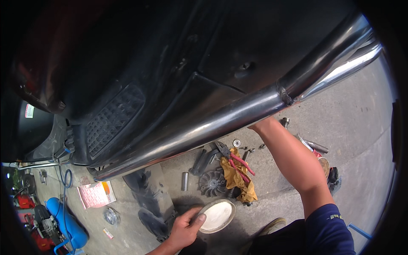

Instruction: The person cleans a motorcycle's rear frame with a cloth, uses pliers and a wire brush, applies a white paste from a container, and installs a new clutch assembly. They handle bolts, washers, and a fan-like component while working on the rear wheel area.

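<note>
My left hand (190, 223) grips the rim of a shallow round metal dish (216, 216) with a pale inside, held low in the head view. My right arm reaches up to a polished steel tube (204, 124) along the black scooter body (170, 46); my right hand (258, 125) goes behind the tube, its fingers hidden. On the concrete below the tube lie red-handled pliers (245, 164) on crumpled brown paper (233, 178), a finned fan disc (212, 182), a metal cylinder (185, 181) and several small metal parts.
A blue compressor tank (70, 223) and red machines (26, 201) stand at the lower left, near a blue hose (67, 178). A pink-and-white sheet (95, 194), a clear bag (111, 216) and dark flat parts (142, 195) lie on the floor. A blue metal bar (359, 229) shows at right.
</note>
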Available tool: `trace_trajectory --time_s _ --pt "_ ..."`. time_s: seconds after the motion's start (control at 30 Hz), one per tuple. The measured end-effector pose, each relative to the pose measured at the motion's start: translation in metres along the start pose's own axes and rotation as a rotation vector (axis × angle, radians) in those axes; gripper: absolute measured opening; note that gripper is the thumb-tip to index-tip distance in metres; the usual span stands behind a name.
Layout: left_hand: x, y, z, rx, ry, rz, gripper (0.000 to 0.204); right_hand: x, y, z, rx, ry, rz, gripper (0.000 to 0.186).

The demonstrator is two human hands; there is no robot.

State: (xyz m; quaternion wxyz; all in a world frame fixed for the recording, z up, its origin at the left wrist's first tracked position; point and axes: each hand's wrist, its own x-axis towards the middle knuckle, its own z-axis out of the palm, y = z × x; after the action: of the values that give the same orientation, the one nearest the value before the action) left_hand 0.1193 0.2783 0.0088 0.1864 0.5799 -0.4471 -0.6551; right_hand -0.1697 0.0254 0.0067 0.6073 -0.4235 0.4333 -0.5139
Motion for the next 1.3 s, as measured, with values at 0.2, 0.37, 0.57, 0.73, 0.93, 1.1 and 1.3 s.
trace_trajectory --time_s 0.2,0.37,0.57,0.73,0.93,1.1,1.3 --pt "-0.002 -0.002 -0.001 0.009 0.019 -0.006 0.034 0.001 0.009 0.004 0.388 0.017 0.186 0.014" --pt "-0.003 -0.003 0.000 0.000 0.020 0.005 0.034 0.002 0.012 0.007 0.681 -0.007 0.308 0.008" --pt "-0.004 -0.006 -0.001 0.002 -0.015 0.019 0.033 0.011 0.031 0.006 0.748 -0.174 0.268 0.021" --pt "-0.006 -0.003 -0.002 0.014 -0.027 -0.004 0.033 0.017 0.046 0.009 0.812 -0.181 0.244 0.030" --pt "-0.006 0.000 0.002 0.009 -0.030 -0.007 0.033 0.017 0.051 0.022 1.064 -0.210 0.255 0.036" --pt "-0.004 -0.003 0.003 0.047 -0.042 0.016 0.034 0.019 0.061 0.033 1.170 -0.236 0.163 0.035" --pt "-0.005 -0.003 0.002 0.014 -0.035 -0.009 0.033 0.016 0.071 0.021 1.123 -0.243 0.273 0.031"
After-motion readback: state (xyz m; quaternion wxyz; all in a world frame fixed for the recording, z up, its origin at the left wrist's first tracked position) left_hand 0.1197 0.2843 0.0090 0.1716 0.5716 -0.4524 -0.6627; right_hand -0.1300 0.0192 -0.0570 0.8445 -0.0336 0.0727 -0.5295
